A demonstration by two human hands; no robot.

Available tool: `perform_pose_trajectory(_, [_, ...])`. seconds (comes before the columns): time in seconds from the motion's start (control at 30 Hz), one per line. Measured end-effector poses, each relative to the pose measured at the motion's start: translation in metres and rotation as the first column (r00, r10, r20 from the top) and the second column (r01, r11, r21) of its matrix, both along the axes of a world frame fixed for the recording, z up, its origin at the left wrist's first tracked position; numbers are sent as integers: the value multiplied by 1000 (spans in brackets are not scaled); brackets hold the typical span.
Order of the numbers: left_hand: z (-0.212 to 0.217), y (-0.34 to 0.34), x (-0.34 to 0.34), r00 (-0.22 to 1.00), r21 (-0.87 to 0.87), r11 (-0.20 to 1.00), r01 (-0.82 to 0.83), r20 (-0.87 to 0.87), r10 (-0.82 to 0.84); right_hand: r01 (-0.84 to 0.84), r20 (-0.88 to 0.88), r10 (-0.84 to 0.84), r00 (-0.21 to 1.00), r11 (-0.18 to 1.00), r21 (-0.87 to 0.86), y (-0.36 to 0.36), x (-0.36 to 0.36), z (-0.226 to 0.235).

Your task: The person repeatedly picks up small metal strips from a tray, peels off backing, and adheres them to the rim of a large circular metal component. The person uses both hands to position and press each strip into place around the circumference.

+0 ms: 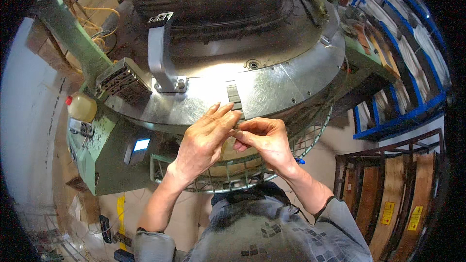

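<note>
Workshop floor lies below a round metal machine table point(291, 80), both hands at its near rim.
Left hand point(204, 140) lies flat, fingers together; right hand point(264, 140) pinches a small grey strip point(235, 98) on the rim. Loosely pinched, the strip could slip into the wire guard point(310, 136) beneath.

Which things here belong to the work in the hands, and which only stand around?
In the work:
- left hand and right hand, fingertips together at the machine's edge
- small grey strip on the round metal table

Standing around:
- grey bracket
- wire guard
- yellowish bottle
- blue rack
- wooden boards
</note>
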State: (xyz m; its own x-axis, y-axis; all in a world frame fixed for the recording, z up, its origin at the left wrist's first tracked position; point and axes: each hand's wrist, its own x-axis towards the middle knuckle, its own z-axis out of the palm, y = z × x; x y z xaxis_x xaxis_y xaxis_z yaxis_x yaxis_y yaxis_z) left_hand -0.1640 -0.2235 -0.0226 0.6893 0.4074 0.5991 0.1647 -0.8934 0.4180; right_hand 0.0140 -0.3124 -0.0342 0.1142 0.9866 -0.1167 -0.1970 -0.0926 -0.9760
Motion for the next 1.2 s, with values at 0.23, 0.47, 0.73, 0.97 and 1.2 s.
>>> perform_pose_trajectory(0.23, [-11, 24, 3, 991, 87, 990, 107, -91, -99, 13, 4, -13, 1000, 999, -44, 6, 5, 7])
perform_pose_trajectory(0.47, [-18, 31, 8, 992, 123, 986, 111, -68, -103, 110, 0, -112, 994, 979, -173, 10, 18, 10])
perform_pose_trajectory(0.73, [-3, -20, 1, 858, -566, 797, 211, 497, 126, -201, 563, -33, 826, 916, 348, -19, 12, 26])
perform_pose_trajectory(0.97, [-11, -62, -14, 752, -852, 162, 498, 517, 409, -437, 672, 108, 733, 831, 343, -38, -5, 0])
perform_pose_trajectory(1.2, [-49, -84, -8, 901, -909, -291, 298, 167, 401, -102, 310, 157, 938, 977, -187, -21, 9, -34])
